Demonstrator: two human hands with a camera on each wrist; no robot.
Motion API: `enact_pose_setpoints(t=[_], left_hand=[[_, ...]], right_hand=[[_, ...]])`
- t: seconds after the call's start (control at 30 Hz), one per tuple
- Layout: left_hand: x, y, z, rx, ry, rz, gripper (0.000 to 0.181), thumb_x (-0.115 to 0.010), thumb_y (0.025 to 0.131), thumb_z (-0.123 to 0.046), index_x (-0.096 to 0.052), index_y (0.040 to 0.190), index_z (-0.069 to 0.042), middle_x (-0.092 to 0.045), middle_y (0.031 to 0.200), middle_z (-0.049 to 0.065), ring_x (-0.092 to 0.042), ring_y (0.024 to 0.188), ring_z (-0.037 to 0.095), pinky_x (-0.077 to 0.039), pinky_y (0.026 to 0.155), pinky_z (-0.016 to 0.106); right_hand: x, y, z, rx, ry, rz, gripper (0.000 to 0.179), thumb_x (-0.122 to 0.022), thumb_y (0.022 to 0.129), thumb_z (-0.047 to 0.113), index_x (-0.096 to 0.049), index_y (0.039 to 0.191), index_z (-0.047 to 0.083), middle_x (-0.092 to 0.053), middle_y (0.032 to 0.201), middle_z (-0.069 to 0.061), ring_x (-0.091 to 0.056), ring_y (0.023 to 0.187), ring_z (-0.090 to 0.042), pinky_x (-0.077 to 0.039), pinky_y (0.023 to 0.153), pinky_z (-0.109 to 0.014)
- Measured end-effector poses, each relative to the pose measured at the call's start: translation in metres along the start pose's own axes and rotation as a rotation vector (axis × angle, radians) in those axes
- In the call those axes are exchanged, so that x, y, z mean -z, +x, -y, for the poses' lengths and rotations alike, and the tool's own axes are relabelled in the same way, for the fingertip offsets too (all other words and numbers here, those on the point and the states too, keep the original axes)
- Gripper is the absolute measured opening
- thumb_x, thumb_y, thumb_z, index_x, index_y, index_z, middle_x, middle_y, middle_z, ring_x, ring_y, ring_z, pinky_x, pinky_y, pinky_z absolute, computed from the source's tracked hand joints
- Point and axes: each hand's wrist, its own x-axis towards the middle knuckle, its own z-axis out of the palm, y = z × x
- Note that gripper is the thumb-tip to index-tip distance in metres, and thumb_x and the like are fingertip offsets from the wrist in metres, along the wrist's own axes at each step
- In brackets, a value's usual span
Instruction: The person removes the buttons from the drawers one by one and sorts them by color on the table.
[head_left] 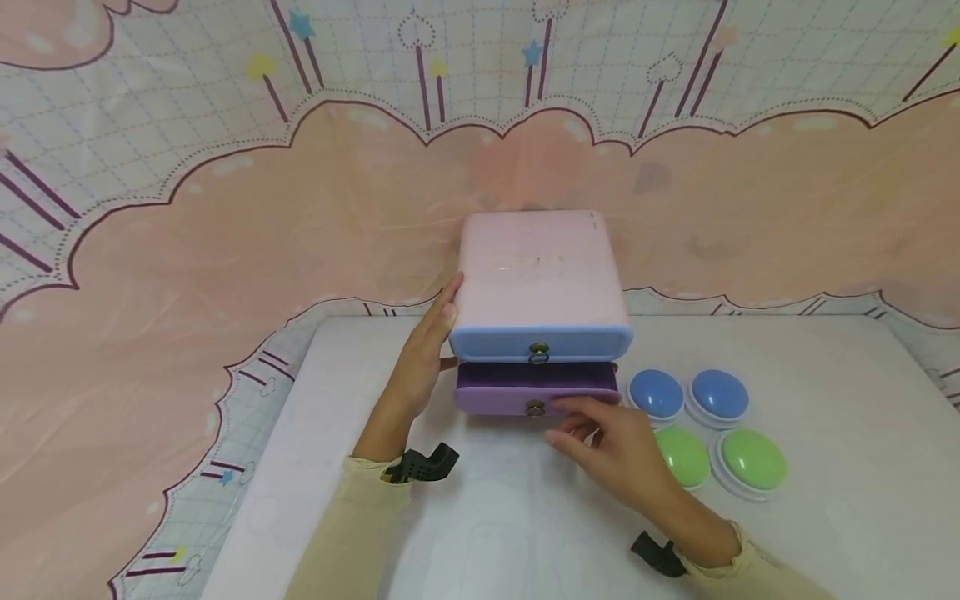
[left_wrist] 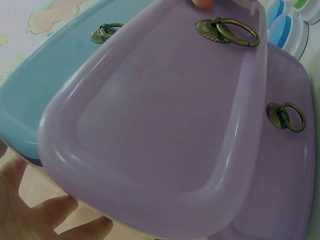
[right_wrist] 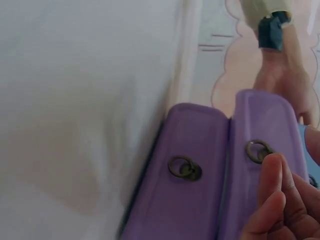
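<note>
A small chest with a pink top [head_left: 540, 267] stands on the white table. Its upper drawer [head_left: 487, 343] has a blue front and is closed. The purple middle drawer [head_left: 491, 401] is pulled partly out, with a brass ring pull [head_left: 535, 408] on its front. Below it, a second purple drawer [left_wrist: 285, 175] shows in both wrist views. My left hand [head_left: 420, 358] rests along the chest's left side, fingers extended. My right hand [head_left: 618, 442] touches the middle drawer's front just right of the ring pull, its thumb apart from the other fingers.
Two blue push lights [head_left: 656, 393] and two green ones [head_left: 753, 460] sit to the right of the chest, near my right hand, which partly covers one green dome. A patterned cloth [head_left: 375, 217] hangs behind the table [head_left: 840, 400].
</note>
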Motion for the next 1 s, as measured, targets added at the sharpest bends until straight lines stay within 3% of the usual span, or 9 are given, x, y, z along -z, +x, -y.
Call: enact_pose_setpoints(t=[0.3, 0.47, 0.63, 1.0], left_hand=[[-0.001, 0.0, 0.001, -0.002, -0.012, 0.004, 0.045, -0.032, 0.108, -0.055, -0.031, 0.152, -0.059, -0.019, 0.166, -0.025, -0.033, 0.149, 0.023, -0.045, 0.103, 0.068], [-0.001, 0.0, -0.001, -0.006, -0.007, 0.0, 0.045, -0.033, 0.108, -0.055, -0.032, 0.152, -0.058, -0.02, 0.166, -0.025, -0.033, 0.149, 0.023, -0.045, 0.103, 0.068], [0.0, -0.001, -0.001, -0.011, 0.002, -0.002, 0.045, -0.033, 0.108, -0.055, -0.031, 0.153, -0.058, -0.019, 0.166, -0.025, -0.031, 0.15, 0.023, -0.045, 0.103, 0.068], [0.001, 0.0, 0.002, -0.012, 0.001, 0.001, 0.045, -0.033, 0.107, -0.056, -0.031, 0.153, -0.058, -0.019, 0.166, -0.025, -0.03, 0.151, 0.023, -0.045, 0.102, 0.069]], right_hand=[[-0.015, 0.005, -0.002, -0.095, 0.05, 0.092, 0.032, -0.084, 0.085, 0.026, -0.076, 0.108, 0.004, -0.076, 0.082, 0.004, -0.065, 0.069, 0.0, -0.056, 0.064, -0.022], [-0.024, 0.008, 0.0, -0.11, 0.111, 0.057, 0.019, -0.081, 0.088, 0.02, -0.078, 0.1, 0.005, -0.076, 0.077, -0.001, -0.066, 0.064, -0.004, -0.055, 0.057, -0.023], [-0.029, 0.012, 0.002, -0.151, 0.152, 0.026, 0.007, -0.077, 0.091, 0.016, -0.079, 0.094, 0.01, -0.074, 0.07, -0.006, -0.068, 0.058, -0.017, -0.052, 0.053, -0.024], [-0.028, 0.023, 0.001, -0.21, 0.14, 0.021, 0.006, -0.076, 0.093, 0.016, -0.08, 0.095, 0.012, -0.072, 0.066, -0.005, -0.068, 0.06, -0.026, -0.047, 0.052, -0.024]])
